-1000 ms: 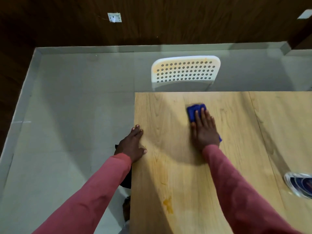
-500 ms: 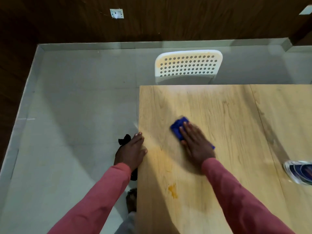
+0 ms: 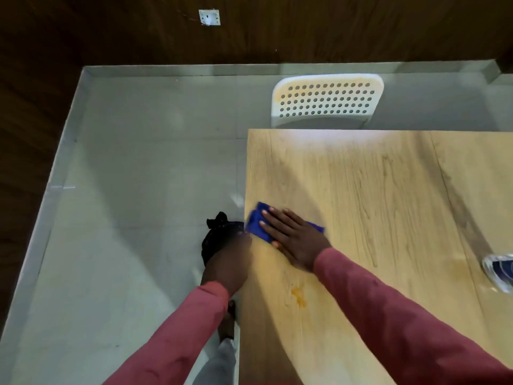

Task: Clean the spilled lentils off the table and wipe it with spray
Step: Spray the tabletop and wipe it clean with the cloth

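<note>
Head view: flat right hand (image 3: 294, 240) presses blue cloth (image 3: 258, 222).

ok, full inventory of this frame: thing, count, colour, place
table: 1, light wood, right half of view
cloth: 1, blue, at table's left edge under right hand
stain: 1, orange, on table near front
chair: 1, white, perforated back, behind table
bag: 1, black, on floor beside table's left edge
packet: 1, blue-white, at right frame edge on table
wall socket: 1, white, on wood wall
right hand: flat, pressing cloth
left hand: at table edge, grip unclear
</note>
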